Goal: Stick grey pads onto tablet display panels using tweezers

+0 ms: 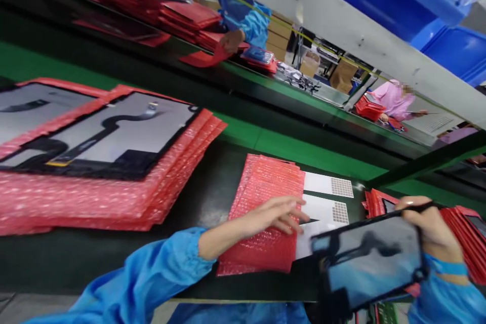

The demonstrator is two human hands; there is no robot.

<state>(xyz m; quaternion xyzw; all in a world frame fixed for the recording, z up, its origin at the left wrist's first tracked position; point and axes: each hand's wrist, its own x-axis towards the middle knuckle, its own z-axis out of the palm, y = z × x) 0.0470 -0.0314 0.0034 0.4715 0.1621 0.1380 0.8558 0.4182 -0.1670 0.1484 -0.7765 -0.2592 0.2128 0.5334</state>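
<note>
My right hand (433,225) grips one edge of a tablet screen panel (374,258), its silvery back and dark flex cable facing me. The panel is tilted and blurred, held above the front of the bench. My left hand (275,215) is open, fingers stretched out over a stack of red bubble bags (258,248). Whether its fingertips touch the top bag, I cannot tell. White sheets with a printed grid (339,212) stick out from beside the bags, partly covered by them.
At left, screen panels (125,126) lie on piles of red bubble bags (174,182). More red-wrapped panels (465,238) stand at far right. Across the line, a co-worker's hand (231,41) holds a red bag; another person in pink (395,98) sits beyond. Blue bins (391,0) rest on the shelf overhead.
</note>
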